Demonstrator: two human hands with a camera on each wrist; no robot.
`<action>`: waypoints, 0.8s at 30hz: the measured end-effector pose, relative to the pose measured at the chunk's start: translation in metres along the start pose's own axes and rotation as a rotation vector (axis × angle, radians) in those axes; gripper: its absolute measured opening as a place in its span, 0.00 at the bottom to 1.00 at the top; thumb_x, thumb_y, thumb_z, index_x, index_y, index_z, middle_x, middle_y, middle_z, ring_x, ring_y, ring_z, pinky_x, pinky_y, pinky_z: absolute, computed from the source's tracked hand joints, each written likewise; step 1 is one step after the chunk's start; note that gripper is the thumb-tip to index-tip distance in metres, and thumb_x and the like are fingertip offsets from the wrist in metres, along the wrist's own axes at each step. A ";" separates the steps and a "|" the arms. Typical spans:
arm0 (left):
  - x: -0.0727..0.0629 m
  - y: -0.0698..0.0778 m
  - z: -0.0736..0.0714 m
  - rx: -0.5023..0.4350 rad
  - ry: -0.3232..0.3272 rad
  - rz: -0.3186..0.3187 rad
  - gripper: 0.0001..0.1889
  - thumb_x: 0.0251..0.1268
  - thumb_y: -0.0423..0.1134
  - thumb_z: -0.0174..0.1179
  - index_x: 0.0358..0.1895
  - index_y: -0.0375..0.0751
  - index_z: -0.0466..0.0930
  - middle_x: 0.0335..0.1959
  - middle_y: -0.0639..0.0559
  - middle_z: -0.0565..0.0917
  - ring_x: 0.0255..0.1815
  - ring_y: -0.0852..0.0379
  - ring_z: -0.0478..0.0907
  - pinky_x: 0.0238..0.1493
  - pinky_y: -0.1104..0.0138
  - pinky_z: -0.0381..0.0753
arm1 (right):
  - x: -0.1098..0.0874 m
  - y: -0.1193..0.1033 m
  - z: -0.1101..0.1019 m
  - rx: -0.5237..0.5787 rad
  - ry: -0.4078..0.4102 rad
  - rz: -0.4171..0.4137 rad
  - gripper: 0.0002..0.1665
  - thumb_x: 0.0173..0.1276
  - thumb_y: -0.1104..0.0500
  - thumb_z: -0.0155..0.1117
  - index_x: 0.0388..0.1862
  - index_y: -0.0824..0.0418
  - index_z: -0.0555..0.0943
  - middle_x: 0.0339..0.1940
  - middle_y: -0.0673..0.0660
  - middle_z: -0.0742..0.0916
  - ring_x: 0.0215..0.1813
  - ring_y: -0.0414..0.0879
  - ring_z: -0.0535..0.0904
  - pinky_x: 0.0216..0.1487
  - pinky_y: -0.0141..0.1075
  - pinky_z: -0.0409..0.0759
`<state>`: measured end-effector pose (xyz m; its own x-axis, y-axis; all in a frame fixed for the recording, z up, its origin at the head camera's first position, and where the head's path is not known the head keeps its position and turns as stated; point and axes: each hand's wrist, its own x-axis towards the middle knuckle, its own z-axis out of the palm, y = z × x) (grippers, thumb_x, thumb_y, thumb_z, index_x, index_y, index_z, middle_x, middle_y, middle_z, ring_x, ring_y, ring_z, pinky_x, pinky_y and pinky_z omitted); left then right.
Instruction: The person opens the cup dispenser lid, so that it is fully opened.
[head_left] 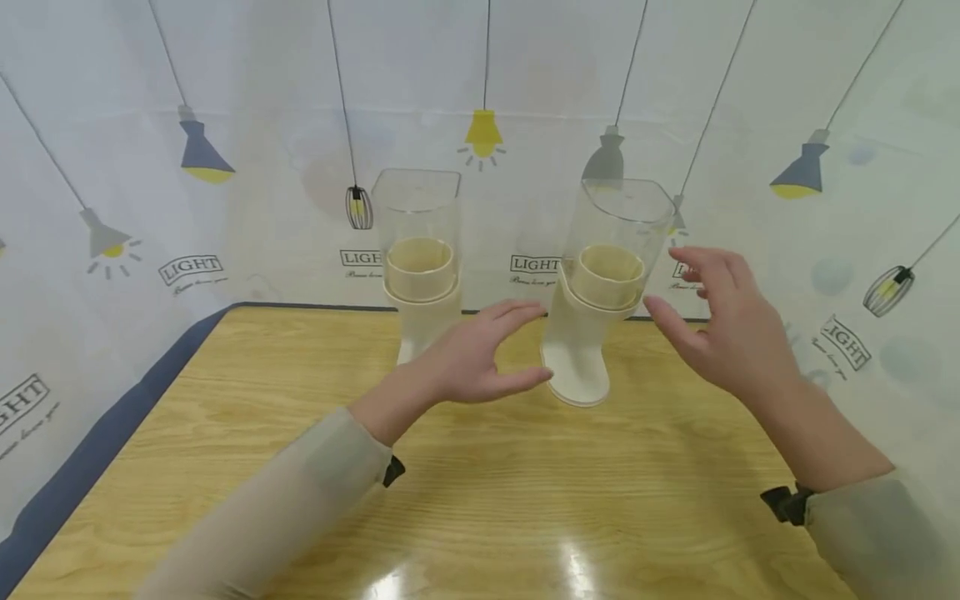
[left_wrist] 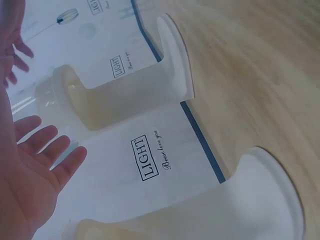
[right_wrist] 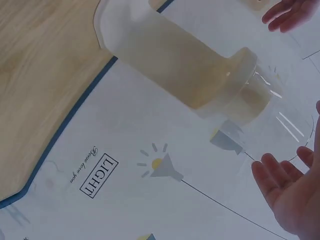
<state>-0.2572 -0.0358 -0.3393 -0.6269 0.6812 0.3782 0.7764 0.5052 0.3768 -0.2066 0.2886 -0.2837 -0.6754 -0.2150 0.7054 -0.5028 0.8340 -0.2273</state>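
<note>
Two cream stands with clear tube-like containers on top, like dispensers, stand upright side by side at the table's far edge. My left hand (head_left: pixel 480 354) reaches in front of them, between the left dispenser (head_left: pixel 422 287) and the right dispenser (head_left: pixel 581 358). Its thumb and fingers are spread apart and hold nothing. Just right of the right dispenser's clear container (head_left: pixel 622 208), my right hand (head_left: pixel 738 333) is raised with fingers loosely bent and nothing in them. In the right wrist view a gap shows between that hand (right_wrist: pixel 290 195) and the stand (right_wrist: pixel 170 60). My left forearm partly hides the left dispenser's base.
The wooden table (head_left: pixel 465 483) has a dark blue edge (head_left: pixel 97 450). Behind it hangs a pale backdrop (head_left: pixel 285 75) printed with lamps and the word LIGHT. Dark straps circle both wrists, such as the right wrist strap (head_left: pixel 791 504).
</note>
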 end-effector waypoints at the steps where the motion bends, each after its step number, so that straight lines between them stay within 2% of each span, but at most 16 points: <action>1: 0.007 -0.001 0.000 -0.015 0.002 -0.007 0.44 0.74 0.60 0.68 0.85 0.44 0.66 0.83 0.46 0.72 0.83 0.46 0.71 0.81 0.50 0.75 | 0.005 0.001 0.000 0.006 0.013 0.006 0.40 0.70 0.54 0.75 0.77 0.63 0.74 0.71 0.71 0.78 0.60 0.65 0.84 0.51 0.62 0.84; 4: 0.026 -0.005 0.000 -0.057 -0.011 -0.036 0.45 0.75 0.60 0.68 0.86 0.43 0.64 0.84 0.45 0.70 0.86 0.46 0.67 0.85 0.50 0.70 | 0.022 0.002 -0.001 0.023 0.017 0.040 0.43 0.71 0.52 0.74 0.80 0.62 0.71 0.77 0.71 0.73 0.66 0.65 0.79 0.56 0.63 0.81; 7: 0.045 -0.010 0.001 -0.100 -0.026 -0.084 0.47 0.76 0.61 0.68 0.88 0.43 0.59 0.87 0.44 0.67 0.89 0.44 0.61 0.87 0.49 0.65 | 0.038 0.001 0.000 0.038 -0.025 0.089 0.45 0.73 0.48 0.73 0.83 0.59 0.68 0.81 0.70 0.69 0.69 0.66 0.76 0.58 0.66 0.79; 12: 0.073 -0.019 0.008 -0.179 0.000 -0.169 0.53 0.73 0.62 0.70 0.90 0.45 0.52 0.88 0.45 0.63 0.87 0.46 0.64 0.86 0.50 0.68 | 0.060 -0.003 0.007 0.072 -0.110 0.143 0.46 0.76 0.44 0.72 0.86 0.54 0.67 0.84 0.69 0.65 0.74 0.72 0.74 0.67 0.73 0.75; 16: 0.091 -0.023 0.016 -0.252 0.032 -0.217 0.59 0.68 0.63 0.73 0.92 0.47 0.46 0.89 0.45 0.60 0.85 0.46 0.67 0.84 0.50 0.70 | 0.071 -0.003 0.013 0.085 -0.121 0.143 0.42 0.76 0.42 0.72 0.83 0.52 0.72 0.86 0.66 0.66 0.80 0.71 0.70 0.73 0.74 0.72; 20: 0.108 -0.024 0.021 -0.300 0.042 -0.237 0.64 0.64 0.65 0.76 0.92 0.48 0.42 0.89 0.46 0.59 0.86 0.46 0.64 0.85 0.49 0.68 | 0.075 -0.001 0.017 0.094 -0.118 0.140 0.38 0.76 0.43 0.72 0.80 0.52 0.76 0.85 0.64 0.70 0.84 0.68 0.66 0.77 0.72 0.70; 24: 0.120 -0.023 0.026 -0.387 0.047 -0.244 0.69 0.60 0.64 0.80 0.92 0.49 0.39 0.89 0.46 0.59 0.87 0.48 0.62 0.86 0.49 0.66 | 0.074 0.000 0.021 0.113 -0.109 0.172 0.38 0.76 0.42 0.72 0.80 0.52 0.77 0.84 0.62 0.72 0.83 0.67 0.70 0.77 0.71 0.71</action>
<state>-0.3479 0.0482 -0.3249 -0.7975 0.5376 0.2739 0.5298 0.4066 0.7443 -0.2682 0.2614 -0.2455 -0.8077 -0.1331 0.5744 -0.4280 0.8024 -0.4159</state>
